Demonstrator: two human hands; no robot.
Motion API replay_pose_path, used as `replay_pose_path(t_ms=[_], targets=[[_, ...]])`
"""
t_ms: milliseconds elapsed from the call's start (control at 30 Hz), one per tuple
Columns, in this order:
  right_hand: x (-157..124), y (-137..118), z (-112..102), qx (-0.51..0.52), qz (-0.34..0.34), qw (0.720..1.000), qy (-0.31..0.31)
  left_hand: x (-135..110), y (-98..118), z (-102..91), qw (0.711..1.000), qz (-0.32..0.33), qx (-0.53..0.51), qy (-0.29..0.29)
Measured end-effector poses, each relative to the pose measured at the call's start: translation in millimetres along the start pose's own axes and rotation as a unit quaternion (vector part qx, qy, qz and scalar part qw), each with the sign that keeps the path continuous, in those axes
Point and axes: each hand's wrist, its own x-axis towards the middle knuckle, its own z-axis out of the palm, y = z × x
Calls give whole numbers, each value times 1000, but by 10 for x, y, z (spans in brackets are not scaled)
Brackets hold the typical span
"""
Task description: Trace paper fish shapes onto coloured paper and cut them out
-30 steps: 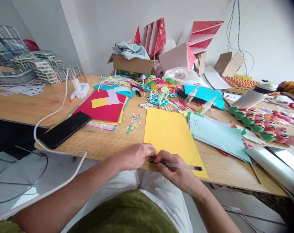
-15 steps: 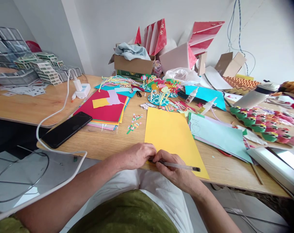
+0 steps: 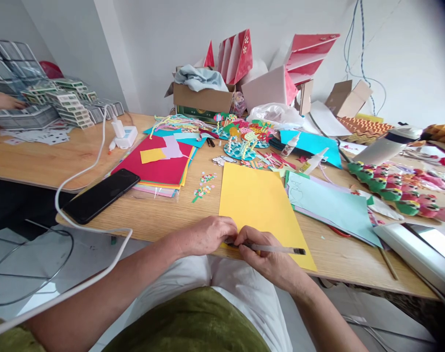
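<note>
A sheet of yellow paper (image 3: 261, 198) lies flat at the table's front edge. My right hand (image 3: 264, 256) rests on its lower part, fingers closed round a pen (image 3: 277, 249) with a pale, see-through barrel and a dark end cap. The pen lies nearly level, its tip pointing left toward my other hand. At the sheet's lower left corner is my left hand (image 3: 211, 234), its fingers curled together and pressed down. Whatever those fingers may hold is hidden, and so is the pen's tip.
Coloured paper (image 3: 158, 168) and a black phone (image 3: 102, 195) lie left. Right are light-blue sheets (image 3: 332, 205), glue bottles (image 3: 312, 161) and bird figures (image 3: 391, 188). Paper crafts (image 3: 240, 142) stand behind. A white cable (image 3: 98, 166) crosses the left side. Another person's hand (image 3: 4, 101) is far left.
My right hand and the pen have shifted very slightly to the right. My left hand stays at the sheet's corner. The other person's hand at far left has come further into view.
</note>
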Motion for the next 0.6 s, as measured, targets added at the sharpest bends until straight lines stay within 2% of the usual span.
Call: replay_pose_path(t_ms=[400, 500, 600], targets=[[33, -11, 21, -23, -28, 999, -31, -21, -44, 24, 1000, 3, 10, 21], [28, -21, -4, 1, -26, 999, -33, -18, -25, 18, 1000, -12, 17, 23], [-28, 34, -72, 64, -12, 998, -7, -16, -3, 10, 999, -21, 18, 24]])
